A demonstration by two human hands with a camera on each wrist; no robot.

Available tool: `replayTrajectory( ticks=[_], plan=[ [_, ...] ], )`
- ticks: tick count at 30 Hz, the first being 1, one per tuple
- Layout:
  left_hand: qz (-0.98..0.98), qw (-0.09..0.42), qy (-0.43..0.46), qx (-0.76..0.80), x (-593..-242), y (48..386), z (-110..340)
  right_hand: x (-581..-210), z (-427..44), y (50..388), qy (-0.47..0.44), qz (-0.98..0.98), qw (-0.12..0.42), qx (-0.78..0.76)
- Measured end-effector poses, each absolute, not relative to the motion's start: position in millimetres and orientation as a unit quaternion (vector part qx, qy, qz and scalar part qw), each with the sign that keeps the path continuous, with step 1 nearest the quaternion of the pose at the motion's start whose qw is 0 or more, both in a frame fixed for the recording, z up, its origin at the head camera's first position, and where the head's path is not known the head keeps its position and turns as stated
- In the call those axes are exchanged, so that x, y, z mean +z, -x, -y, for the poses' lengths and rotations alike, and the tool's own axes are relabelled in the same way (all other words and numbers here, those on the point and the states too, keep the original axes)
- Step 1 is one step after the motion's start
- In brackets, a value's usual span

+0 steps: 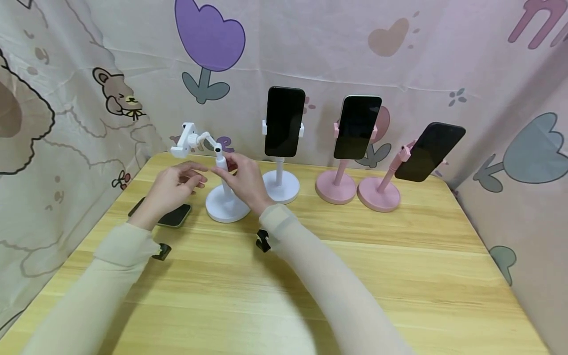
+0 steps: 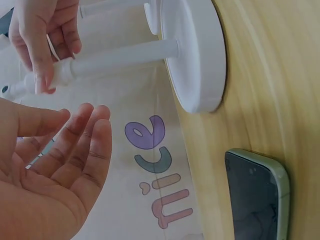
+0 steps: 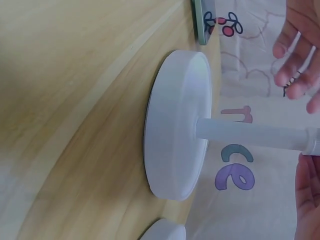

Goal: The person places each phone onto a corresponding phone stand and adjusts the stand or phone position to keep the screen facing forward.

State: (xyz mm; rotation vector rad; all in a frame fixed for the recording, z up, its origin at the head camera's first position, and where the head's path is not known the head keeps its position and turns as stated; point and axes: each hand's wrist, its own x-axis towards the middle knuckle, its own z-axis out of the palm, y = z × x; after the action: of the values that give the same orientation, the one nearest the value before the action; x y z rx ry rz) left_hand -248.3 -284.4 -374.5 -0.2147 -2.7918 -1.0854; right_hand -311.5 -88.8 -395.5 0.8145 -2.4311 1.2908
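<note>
An empty white phone stand (image 1: 225,206) stands at the left of the wooden table, its clamp (image 1: 186,140) tilted out to the left on a bent neck. My right hand (image 1: 246,178) pinches the collar on its post between thumb and fingers. In the left wrist view, the fingers of that right hand (image 2: 45,30) lie round the collar. My left hand (image 1: 170,187) is just left of the post, fingers loosely bent and holding nothing. Beneath the left wrist, a phone (image 1: 177,216) with a pale green edge lies flat, partly hidden by that arm.
To the right stands another white stand (image 1: 284,190) with a black phone (image 1: 285,123) upright in it. Two pink stands, one (image 1: 336,188) upright and one (image 1: 379,195) leaning right, also carry phones. A patterned curtain (image 1: 310,44) hangs behind the table.
</note>
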Motion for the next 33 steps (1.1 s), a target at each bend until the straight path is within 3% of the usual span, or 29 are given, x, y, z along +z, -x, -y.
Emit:
replayTrajectory(
  ticks=[20, 33],
  plan=[
    [0.892, 0.113, 0.061, -0.433, -392.9, 241.0, 303.7, -396.9, 46.6, 293.7, -0.294, 0.804, 0.094, 0.508],
    [0.876, 0.113, 0.062, -0.465, -400.3, 242.3, 296.4, -398.8, 17.8, 279.6, -0.330, 0.781, 0.081, 0.525]
  ],
)
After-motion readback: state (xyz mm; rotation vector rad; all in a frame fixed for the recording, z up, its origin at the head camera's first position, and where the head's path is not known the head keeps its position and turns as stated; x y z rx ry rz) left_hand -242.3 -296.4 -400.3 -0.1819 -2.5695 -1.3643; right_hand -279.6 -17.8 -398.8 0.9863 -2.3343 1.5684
